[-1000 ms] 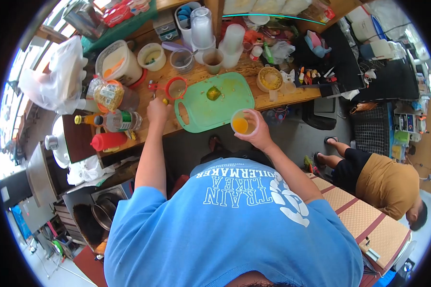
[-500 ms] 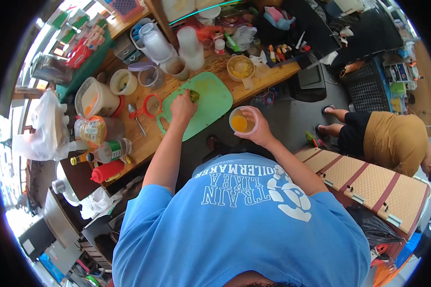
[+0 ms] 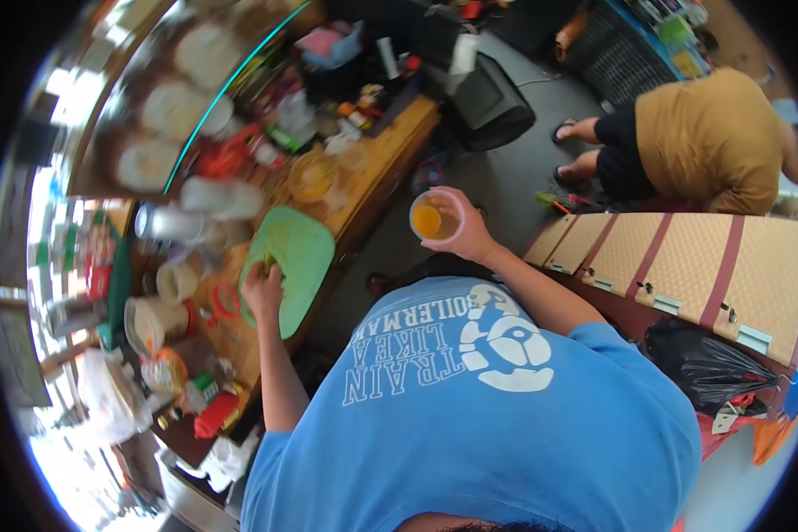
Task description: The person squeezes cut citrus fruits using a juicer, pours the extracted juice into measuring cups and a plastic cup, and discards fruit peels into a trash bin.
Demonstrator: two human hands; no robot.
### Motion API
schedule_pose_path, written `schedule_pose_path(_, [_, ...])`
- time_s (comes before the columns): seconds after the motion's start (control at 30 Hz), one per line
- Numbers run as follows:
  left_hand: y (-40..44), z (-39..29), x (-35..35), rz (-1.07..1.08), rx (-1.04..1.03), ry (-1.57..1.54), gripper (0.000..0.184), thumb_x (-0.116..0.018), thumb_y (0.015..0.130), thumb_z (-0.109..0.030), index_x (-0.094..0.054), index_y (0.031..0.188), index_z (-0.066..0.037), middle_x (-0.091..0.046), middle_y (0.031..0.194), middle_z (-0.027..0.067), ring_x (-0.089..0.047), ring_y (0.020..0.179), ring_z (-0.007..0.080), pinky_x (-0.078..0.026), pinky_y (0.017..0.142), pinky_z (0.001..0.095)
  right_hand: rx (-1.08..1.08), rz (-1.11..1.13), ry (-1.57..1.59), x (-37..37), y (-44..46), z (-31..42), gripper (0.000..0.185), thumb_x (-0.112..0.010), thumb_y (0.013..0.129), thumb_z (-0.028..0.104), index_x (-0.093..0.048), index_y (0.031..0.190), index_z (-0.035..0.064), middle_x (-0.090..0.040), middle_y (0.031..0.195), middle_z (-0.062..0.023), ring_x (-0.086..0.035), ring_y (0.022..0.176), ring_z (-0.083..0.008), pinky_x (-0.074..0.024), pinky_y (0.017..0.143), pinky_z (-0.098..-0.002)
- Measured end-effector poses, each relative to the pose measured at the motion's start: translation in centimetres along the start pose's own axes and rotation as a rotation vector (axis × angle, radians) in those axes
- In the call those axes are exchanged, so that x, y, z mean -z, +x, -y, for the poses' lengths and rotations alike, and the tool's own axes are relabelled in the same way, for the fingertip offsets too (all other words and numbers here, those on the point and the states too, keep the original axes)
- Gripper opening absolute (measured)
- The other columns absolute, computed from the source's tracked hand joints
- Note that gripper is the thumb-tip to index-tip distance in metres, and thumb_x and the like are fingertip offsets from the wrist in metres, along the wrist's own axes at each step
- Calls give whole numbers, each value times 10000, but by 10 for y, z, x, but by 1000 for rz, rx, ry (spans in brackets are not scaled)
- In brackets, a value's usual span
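Observation:
My left hand (image 3: 262, 288) is over the green cutting board (image 3: 306, 253), its fingers closed on a small green piece of fruit (image 3: 269, 262); blur hides its exact kind. My right hand (image 3: 465, 229) is wrapped round a clear plastic cup (image 3: 448, 206) with orange liquid (image 3: 427, 221) low inside. That cup is held in the air in front of my chest, off the table's edge. Beside the board, near my left hand, lies a red-rimmed strainer (image 3: 225, 301).
On the wooden table (image 3: 372, 191) stand a container of yellow contents (image 3: 313, 177), stacked plastic cups (image 3: 222, 197), a white tub (image 3: 151, 326) and a red squeeze bottle (image 3: 215, 415). To the right, a person in a brown shirt (image 3: 709, 142) bends behind a tan padded folding panel (image 3: 683, 262).
My view has swung to the right, so the table appears further left and tilted. My left hand still holds the green piece over the board, and my right hand still holds the cup.

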State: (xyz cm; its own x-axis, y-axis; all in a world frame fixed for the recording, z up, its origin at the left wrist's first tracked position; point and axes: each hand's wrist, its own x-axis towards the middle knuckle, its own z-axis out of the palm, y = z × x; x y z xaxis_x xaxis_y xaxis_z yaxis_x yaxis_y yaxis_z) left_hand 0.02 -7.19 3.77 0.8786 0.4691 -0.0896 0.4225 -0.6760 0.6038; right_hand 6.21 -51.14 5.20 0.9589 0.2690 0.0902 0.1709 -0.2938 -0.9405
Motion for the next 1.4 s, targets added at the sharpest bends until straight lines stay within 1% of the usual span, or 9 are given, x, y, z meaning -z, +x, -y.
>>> schedule_pose_path(0.1, [-34,-96,-22,237,192,-323,296,-721,839,-196,-691,1049,11,-682,720,112,-628,493,158,-513,448,303,6,-56,79,62,8,-29,895,-919,654,113,-455,1418,50,-500,1383,-74,-544,1253,-198,-469,1042,-344])
schedule_pose_path(0.37, [-44,-303,-254,646,365,-714,236,-709,895,-152,-652,1089,-31,-667,773,67,-617,514,134,-499,435,257,-57,-195,36,270,35,-116,829,-909,652,126,-498,1366,32,-503,1388,-107,-530,1276,-228,-427,1089,-361])
schedule_pose_path(0.67, [106,-400,-572,440,467,-522,289,-709,870,-200,-643,1109,-51,-668,783,102,-625,496,188,-537,428,314,-225,-401,-142,417,17,-172,946,-908,604,31,-426,1417,50,-496,1390,-88,-519,1289,-207,-423,1103,-371])
schedule_pose_path(0.73, [142,-404,-619,504,466,-410,286,-690,885,-248,-608,1084,-60,-630,811,100,-611,532,215,-569,474,363,-291,-483,26,427,9,-180,947,-900,617,23,-411,1428,48,-497,1383,-89,-522,1284,-210,-426,1099,-376])
schedule_pose_path(0.87, [181,-389,-690,749,522,-273,516,-661,902,-341,-514,1355,-140,-602,1140,125,-639,935,342,-592,700,508,-401,-564,-32,440,-14,-192,887,-931,608,155,-485,1365,30,-519,1363,-124,-534,1275,-258,-410,1103,-368])
schedule_pose_path(1.0, [168,-404,-672,689,430,-248,723,-660,929,-348,-326,1555,-210,-474,1465,126,-571,1169,363,-563,759,529,-415,-595,34,460,-18,-195,862,-936,609,169,-503,1344,40,-507,1379,-130,-525,1283,-263,-389,1124,-365])
schedule_pose_path(1.13, [139,-436,-605,663,370,-132,780,-674,905,-378,-332,1555,-116,-565,1387,200,-586,1208,339,-558,878,470,-341,-621,79,482,-3,-208,918,-943,605,157,-462,1376,30,-515,1350,-113,-532,1271,-238,-403,1114,-368])
schedule_pose_path(1.27, [124,-386,-588,612,-192,240,807,-692,858,-359,-358,1529,-58,-547,1378,296,-545,1275,422,-429,1085,462,-298,-716,232,504,31,-191,867,-913,644,128,-448,1370,39,-535,1321,-92,-540,1256,-206,-428,1087,-365])
schedule_pose_path(1.4, [83,-434,-501,888,-196,252,812,-723,841,-344,-378,1519,-60,-593,1335,270,-590,1240,377,-481,1029,435,-198,-818,305,528,58,-180,825,-887,647,93,-450,1345,52,-553,1288,-81,-544,1251,-204,-425,1074,-358])
